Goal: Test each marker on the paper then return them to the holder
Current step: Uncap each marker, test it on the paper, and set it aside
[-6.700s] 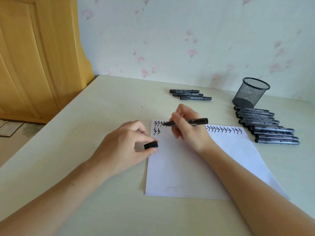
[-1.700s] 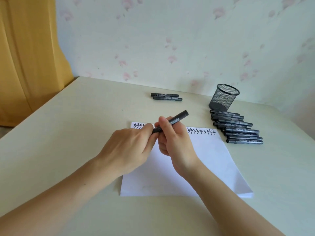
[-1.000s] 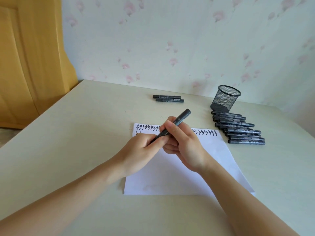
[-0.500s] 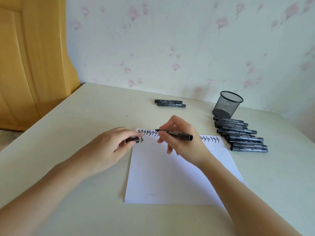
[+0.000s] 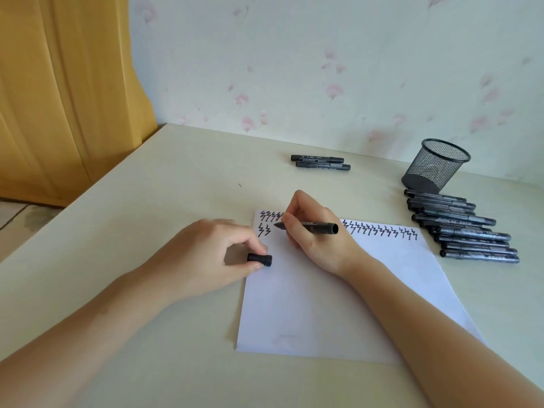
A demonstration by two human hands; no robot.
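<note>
A white paper lies on the table with a row of black zigzag marks along its top edge and two more below at the left. My right hand grips an uncapped black marker, its tip down on the paper beside the second-row marks. My left hand pinches the black cap at the paper's left edge. The black mesh holder stands at the back right. Two capped markers lie behind the paper. Several markers lie in a row right of the paper.
The cream table meets a flowered wall at the back. A yellow wooden door stands beyond the table's left edge, where the floor shows.
Both hands pulled the cap off a fresh marker. My left hand drew away with the cap to the paper's left edge. My right hand lowered the tip to the paper's second row.
</note>
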